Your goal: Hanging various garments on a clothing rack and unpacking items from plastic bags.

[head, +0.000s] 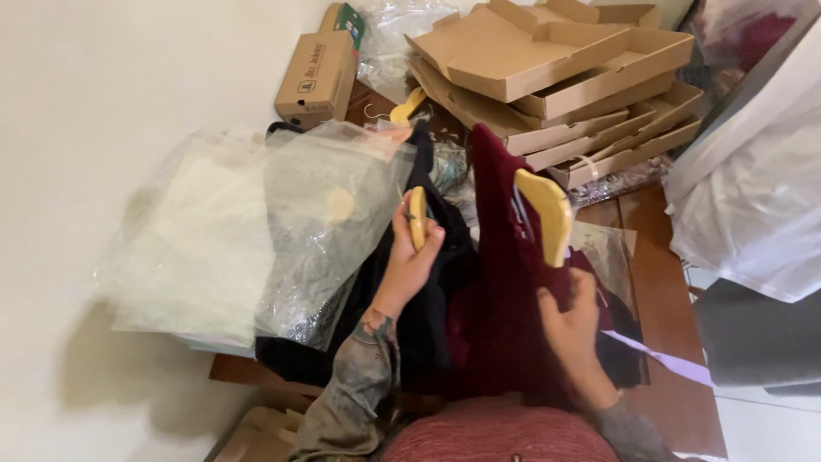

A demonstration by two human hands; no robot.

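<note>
My left hand [409, 261] grips the end of a pale wooden hanger [417, 216] that carries a black garment [428, 291]. My right hand [571, 321] holds the dark red garment [500, 282], which hangs on a second wooden hanger [549, 214] whose broad end sticks up beside it. Both garments hang side by side in front of me. Clear plastic garment bags [282, 222] lie stacked to the left, touching the black garment.
Several flat open cardboard boxes [564, 77] are piled at the back. A closed brown carton [318, 73] stands against the cream wall [103, 103]. White plastic-wrapped bundles [753, 197] hang at the right. Brown wooden surface [663, 282] shows beneath.
</note>
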